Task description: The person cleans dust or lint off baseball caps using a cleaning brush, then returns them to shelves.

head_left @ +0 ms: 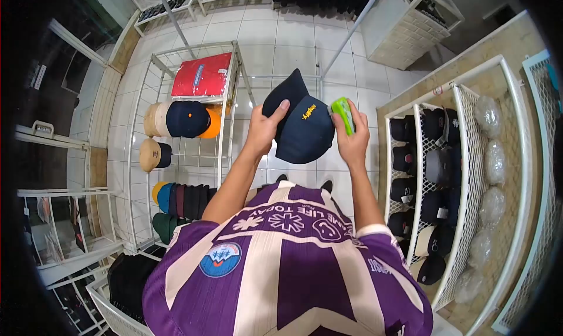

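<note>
My left hand (263, 128) is closed on the brim of a dark navy baseball cap (307, 137), thumb on top of the brim. The cap is tilted, its brim pointing up and away from me, and small yellow lettering shows on its front panel. In my right hand (353, 137) is a bright green brush (343, 115), gripped between thumb and fingers just right of the cap's crown. Its bristles cannot be made out. Whether the brush touches the cap is hard to tell.
A white wire rack (236, 72) on the left carries a red packaged garment (202, 76), a navy-and-orange cap (187, 119), beige caps and a row of darker caps. Tiered white shelves (463, 154) with several caps stand on the right. White floor tiles (293, 31) lie ahead.
</note>
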Demonstrator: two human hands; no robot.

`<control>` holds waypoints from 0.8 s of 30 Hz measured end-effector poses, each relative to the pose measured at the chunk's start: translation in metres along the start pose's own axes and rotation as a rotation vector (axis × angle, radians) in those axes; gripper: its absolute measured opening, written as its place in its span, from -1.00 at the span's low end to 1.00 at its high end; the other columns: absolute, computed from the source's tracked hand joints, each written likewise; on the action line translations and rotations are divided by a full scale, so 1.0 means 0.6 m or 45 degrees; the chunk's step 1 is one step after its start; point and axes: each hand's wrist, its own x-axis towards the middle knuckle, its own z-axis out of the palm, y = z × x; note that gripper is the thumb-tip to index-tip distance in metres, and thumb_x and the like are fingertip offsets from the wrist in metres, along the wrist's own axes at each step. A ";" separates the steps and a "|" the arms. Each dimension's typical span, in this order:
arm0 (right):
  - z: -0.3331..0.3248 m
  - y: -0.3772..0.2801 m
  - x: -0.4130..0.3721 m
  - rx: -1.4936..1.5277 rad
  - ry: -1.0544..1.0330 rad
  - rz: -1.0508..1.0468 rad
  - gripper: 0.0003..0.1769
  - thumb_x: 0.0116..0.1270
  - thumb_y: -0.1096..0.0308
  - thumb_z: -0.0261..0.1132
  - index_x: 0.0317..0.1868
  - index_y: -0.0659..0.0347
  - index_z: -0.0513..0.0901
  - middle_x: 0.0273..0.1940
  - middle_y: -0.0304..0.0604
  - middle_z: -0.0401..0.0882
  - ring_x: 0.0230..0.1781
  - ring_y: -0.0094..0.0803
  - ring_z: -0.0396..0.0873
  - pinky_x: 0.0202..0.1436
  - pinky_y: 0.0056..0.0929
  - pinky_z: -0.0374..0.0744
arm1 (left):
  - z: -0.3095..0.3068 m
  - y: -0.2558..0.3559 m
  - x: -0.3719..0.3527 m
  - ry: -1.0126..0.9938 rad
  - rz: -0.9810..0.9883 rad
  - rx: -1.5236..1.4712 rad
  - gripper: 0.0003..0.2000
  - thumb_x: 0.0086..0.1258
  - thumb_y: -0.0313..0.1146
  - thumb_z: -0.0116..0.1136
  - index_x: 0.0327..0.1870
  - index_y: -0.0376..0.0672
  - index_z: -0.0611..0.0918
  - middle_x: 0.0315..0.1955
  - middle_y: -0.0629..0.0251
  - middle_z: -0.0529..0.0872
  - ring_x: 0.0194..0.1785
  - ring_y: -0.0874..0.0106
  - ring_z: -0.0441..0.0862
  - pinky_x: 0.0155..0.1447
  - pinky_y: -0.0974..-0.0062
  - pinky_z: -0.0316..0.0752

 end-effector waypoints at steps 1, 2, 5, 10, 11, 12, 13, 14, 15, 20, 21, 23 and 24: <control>-0.012 -0.030 -0.009 0.171 -0.058 -0.053 -0.38 0.27 0.24 0.54 0.32 0.20 0.64 -0.11 0.00 0.60 -0.08 -0.12 0.64 0.04 -0.30 0.59 | -0.004 -0.003 -0.001 -0.020 0.072 0.046 -0.70 0.54 -0.27 0.29 0.04 -0.37 0.71 -0.16 0.28 0.80 -0.18 0.54 0.72 -0.05 0.54 0.62; -0.022 -0.059 -0.020 0.340 -0.120 -0.087 -0.38 0.28 0.25 0.54 0.33 0.20 0.63 -0.11 -0.01 0.60 -0.07 -0.14 0.64 0.05 -0.33 0.58 | -0.008 -0.010 -0.009 -0.037 0.125 0.096 -0.69 0.54 -0.27 0.29 0.06 -0.37 0.70 -0.14 0.29 0.80 -0.15 0.53 0.72 -0.03 0.55 0.62; -0.005 -0.049 -0.022 0.177 -0.182 -0.102 -0.41 0.31 0.25 0.52 0.32 0.21 0.63 -0.15 -0.02 0.59 -0.09 -0.22 0.64 0.05 -0.32 0.58 | -0.007 -0.020 -0.014 -0.125 0.051 -0.075 -0.68 0.55 -0.27 0.29 0.11 -0.36 0.69 -0.10 0.28 0.80 -0.10 0.52 0.72 0.03 0.54 0.61; -0.038 0.082 0.008 0.499 -0.186 0.361 -0.47 0.48 0.14 0.36 0.34 0.22 0.60 0.00 -0.04 0.67 -0.01 -0.32 0.66 0.11 -0.37 0.60 | -0.013 -0.004 -0.021 -0.077 0.151 -0.154 -0.65 0.55 -0.28 0.28 0.19 -0.35 0.66 0.01 0.24 0.78 0.00 0.48 0.72 0.14 0.50 0.60; -0.053 0.091 -0.001 1.079 -0.243 0.563 -0.48 0.52 0.05 0.32 0.33 0.18 0.61 0.01 -0.05 0.68 0.01 -0.33 0.68 0.11 -0.36 0.62 | -0.013 -0.002 -0.027 -0.043 0.236 -0.143 -0.64 0.55 -0.28 0.28 0.21 -0.35 0.65 0.04 0.23 0.77 0.03 0.48 0.71 0.16 0.50 0.59; -0.062 0.097 -0.012 1.078 -0.247 0.568 -0.48 0.52 0.05 0.32 0.33 0.18 0.61 0.01 -0.05 0.68 0.01 -0.33 0.68 0.11 -0.36 0.62 | -0.014 0.000 -0.030 -0.068 0.263 -0.098 -0.62 0.55 -0.28 0.28 0.24 -0.35 0.64 0.09 0.22 0.76 0.08 0.47 0.69 0.23 0.48 0.55; -0.068 0.106 -0.020 1.389 -0.367 0.669 -0.48 0.55 0.03 0.26 0.33 0.19 0.59 0.05 -0.06 0.69 0.05 -0.31 0.68 0.15 -0.30 0.63 | -0.012 -0.005 -0.029 -0.068 0.266 -0.100 -0.62 0.55 -0.28 0.28 0.24 -0.35 0.64 0.09 0.22 0.76 0.08 0.47 0.69 0.23 0.48 0.55; -0.072 0.114 -0.023 1.700 -0.486 0.761 -0.48 0.58 0.00 0.20 0.33 0.19 0.58 0.09 -0.08 0.69 0.09 -0.29 0.68 0.18 -0.23 0.64 | -0.007 -0.013 -0.027 -0.073 0.254 -0.135 -0.61 0.55 -0.28 0.29 0.24 -0.35 0.64 0.09 0.22 0.76 0.10 0.47 0.69 0.25 0.48 0.54; -0.074 0.106 -0.019 2.013 -0.607 0.848 -0.47 0.61 -0.02 0.14 0.33 0.20 0.57 0.13 -0.09 0.70 0.13 -0.28 0.68 0.22 -0.17 0.65 | -0.002 -0.018 -0.024 -0.081 0.243 -0.169 -0.61 0.54 -0.28 0.29 0.24 -0.35 0.64 0.10 0.23 0.75 0.11 0.48 0.68 0.26 0.48 0.52; -0.080 0.076 0.002 1.514 -0.349 0.566 -0.33 0.47 -0.03 0.34 0.38 0.31 0.53 0.21 -0.05 0.64 0.20 -0.29 0.63 0.34 -0.31 0.53 | -0.044 -0.009 -0.022 -0.501 -0.086 -0.019 -0.52 0.50 -0.38 0.28 0.39 -0.33 0.52 0.25 0.19 0.65 0.28 0.44 0.58 0.42 0.45 0.39; -0.093 0.063 0.010 1.514 -0.346 0.560 -0.33 0.47 -0.03 0.34 0.38 0.31 0.53 0.21 -0.05 0.64 0.20 -0.29 0.63 0.34 -0.31 0.53 | -0.049 0.007 -0.029 -0.601 -0.115 -0.041 -0.45 0.50 -0.36 0.26 0.46 -0.34 0.44 0.32 0.17 0.60 0.36 0.42 0.53 0.48 0.44 0.33; -0.114 0.034 0.019 1.077 -0.430 0.152 -0.32 0.40 0.18 0.42 0.40 0.42 0.50 0.18 -0.10 0.64 0.22 -0.36 0.59 0.34 -0.38 0.47 | -0.076 -0.002 -0.025 -0.878 -0.398 -0.423 -0.33 0.52 -0.26 0.18 0.56 -0.36 0.25 0.41 0.10 0.51 0.48 0.32 0.45 0.54 0.38 0.27; -0.121 0.008 0.026 0.994 -0.482 0.107 -0.28 0.27 0.23 0.51 0.36 0.42 0.55 0.09 -0.13 0.62 0.14 -0.38 0.56 0.30 -0.44 0.42 | -0.061 0.006 -0.030 -0.802 -0.456 -0.403 -0.37 0.52 -0.26 0.18 0.52 -0.36 0.32 0.35 0.11 0.57 0.41 0.33 0.52 0.49 0.39 0.35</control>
